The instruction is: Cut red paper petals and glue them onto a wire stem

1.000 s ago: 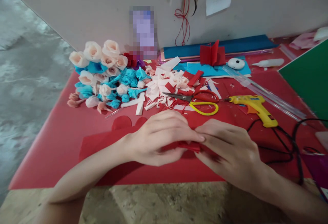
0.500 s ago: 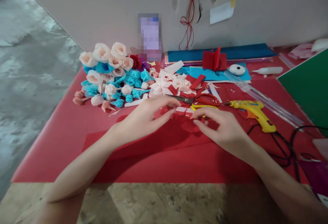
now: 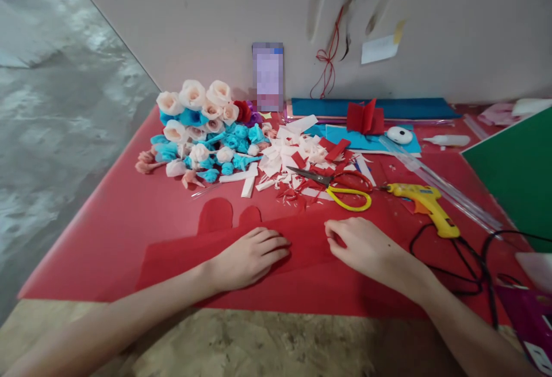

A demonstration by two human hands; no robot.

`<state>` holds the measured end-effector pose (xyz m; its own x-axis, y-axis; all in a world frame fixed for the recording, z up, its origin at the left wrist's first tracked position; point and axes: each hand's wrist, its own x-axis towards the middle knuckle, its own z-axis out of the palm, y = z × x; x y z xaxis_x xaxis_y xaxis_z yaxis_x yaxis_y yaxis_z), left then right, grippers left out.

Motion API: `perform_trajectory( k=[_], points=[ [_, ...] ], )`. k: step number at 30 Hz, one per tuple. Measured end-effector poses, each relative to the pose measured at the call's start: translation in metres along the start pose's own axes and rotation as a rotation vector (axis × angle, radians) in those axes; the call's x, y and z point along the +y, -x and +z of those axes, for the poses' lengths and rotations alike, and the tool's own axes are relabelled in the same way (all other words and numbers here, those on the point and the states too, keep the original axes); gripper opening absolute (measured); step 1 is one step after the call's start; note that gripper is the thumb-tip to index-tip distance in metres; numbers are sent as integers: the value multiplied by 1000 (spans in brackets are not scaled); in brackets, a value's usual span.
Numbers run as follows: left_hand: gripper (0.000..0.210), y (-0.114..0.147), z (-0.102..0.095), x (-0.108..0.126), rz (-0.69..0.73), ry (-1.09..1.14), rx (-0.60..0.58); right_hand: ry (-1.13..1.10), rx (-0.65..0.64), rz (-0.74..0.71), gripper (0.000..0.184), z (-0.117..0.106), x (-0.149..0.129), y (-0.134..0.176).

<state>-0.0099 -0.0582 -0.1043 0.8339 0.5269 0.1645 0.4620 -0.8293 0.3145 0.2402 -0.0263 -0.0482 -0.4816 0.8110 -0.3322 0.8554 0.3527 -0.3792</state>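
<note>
A sheet of red crepe paper (image 3: pixel 172 259) lies across the front of the red-covered table. My left hand (image 3: pixel 250 256) rests on it, palm down, with fingers laid flat. To the right, my right hand (image 3: pixel 360 245) has its thumb and fingers curled together at the paper; red on red makes the exact grip hard to see. Two rounded red paper petals (image 3: pixel 215 216) lie just beyond the sheet's left part. Scissors (image 3: pixel 334 183) with one red and one yellow handle lie beyond my hands, blades pointing left.
Pale and blue paper flowers (image 3: pixel 194 135) are heaped at the back left, beside white and red paper scraps (image 3: pixel 297 150). A yellow glue gun (image 3: pixel 425 199) with a black cord lies right. Behind are blue sheets (image 3: pixel 375 108), a white case (image 3: pixel 399 134) and a propped phone (image 3: pixel 268 75).
My left hand has come down nearer to me and flattened onto the red sheet. My right hand has also lowered. The scissors and petals now show fully, and the view has shifted.
</note>
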Motion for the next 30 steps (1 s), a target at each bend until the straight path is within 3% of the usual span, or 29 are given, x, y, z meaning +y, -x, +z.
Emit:
perform_trajectory(
  k=[5,7,11,14,22,30],
  points=[
    [31,10,-9,3,0,-65,6,-61,-11,-42,9,-7,15,-5],
    [31,20,-18,3,-132,-95,8,-77,9,-62,10,-5,22,-4],
    [24,48,-41,-4,-549,-138,-32,-95,107,-43,12,0,38,0],
    [24,64,-51,-16,-717,-81,-108,-113,173,-28,13,6,46,2],
    [12,64,-54,-24,-659,39,-105,-97,253,-23,11,18,43,2],
    [21,63,-57,-23,-593,-17,-92,-68,253,-56,10,19,50,2]
  ],
)
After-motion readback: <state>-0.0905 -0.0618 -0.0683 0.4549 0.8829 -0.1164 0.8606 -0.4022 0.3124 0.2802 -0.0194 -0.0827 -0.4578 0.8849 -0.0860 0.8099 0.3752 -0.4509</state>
